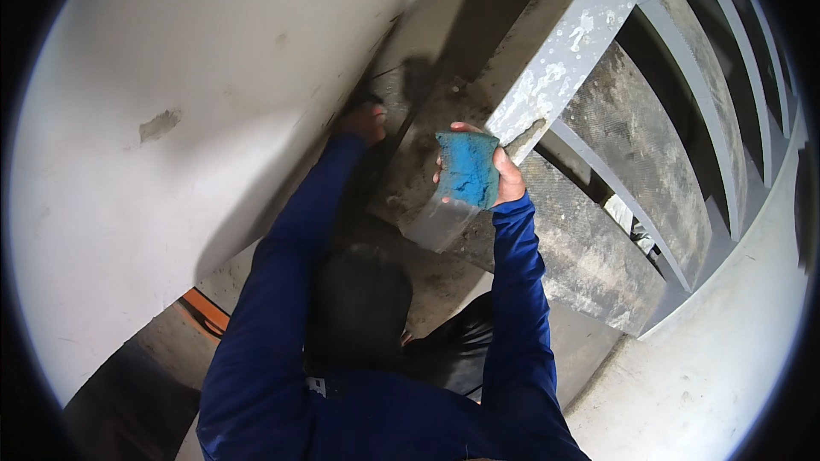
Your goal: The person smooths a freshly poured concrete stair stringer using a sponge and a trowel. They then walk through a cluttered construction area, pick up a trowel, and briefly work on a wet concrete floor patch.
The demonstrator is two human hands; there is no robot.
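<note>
My right hand (pixel 510 177) is closed around a worn blue sponge (pixel 470 169) with ragged, darker edges. Its thumb presses the right side, while fingertips show along the left and top edges. The sponge is held in front of a grey metal beam (pixel 568 47) spotted with white. Farther left, my left hand (pixel 367 124) reaches into shadow beside the lower edge of a large pale wall or panel (pixel 213 85). Dimness hides most of its fingers, so its grip cannot be made out. Dark blue sleeves cover both forearms.
Curved grey metal ribs (pixel 688 51) with stained, rough slabs (pixel 636 132) between them fill the right side. A pale curved wall (pixel 726 333) bounds the lower right. An orange strip (pixel 205 312) lies at lower left. My dark-clad legs (pixel 448 337) are folded below.
</note>
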